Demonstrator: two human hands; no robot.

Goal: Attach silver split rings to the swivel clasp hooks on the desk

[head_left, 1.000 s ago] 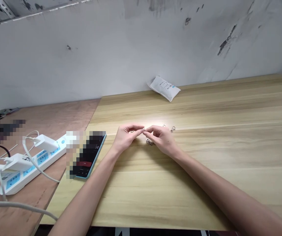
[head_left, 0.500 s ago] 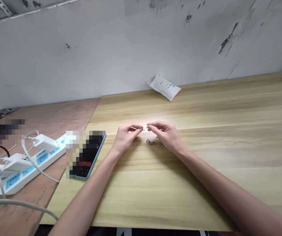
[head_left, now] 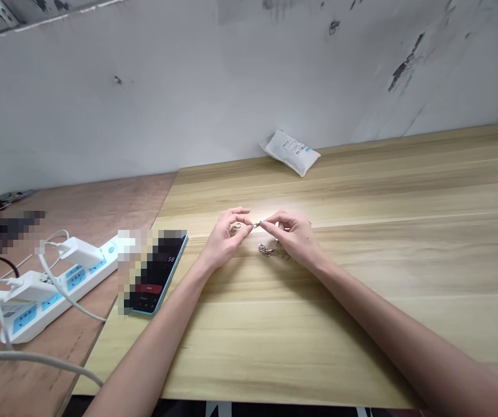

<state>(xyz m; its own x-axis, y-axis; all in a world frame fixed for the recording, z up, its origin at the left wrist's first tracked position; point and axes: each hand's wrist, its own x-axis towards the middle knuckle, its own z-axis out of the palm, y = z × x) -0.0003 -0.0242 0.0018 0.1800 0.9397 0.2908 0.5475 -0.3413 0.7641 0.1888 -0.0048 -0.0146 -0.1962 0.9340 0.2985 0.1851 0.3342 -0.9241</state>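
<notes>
Over the wooden table (head_left: 362, 330), the right hand (head_left: 295, 236) pinches a tiny metal clasp (head_left: 256, 225) between thumb and forefinger, while the left hand (head_left: 226, 240) curls its fingers closed on a small ring (head_left: 236, 226), just apart from the clasp. Such a slight grip could slip, probably dropping either piece onto the clasp pile (head_left: 267, 250) just below, where it could tangle.

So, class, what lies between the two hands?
In the head view, small metal clasps lie on the wooden table, between the left hand and right hand.
</notes>
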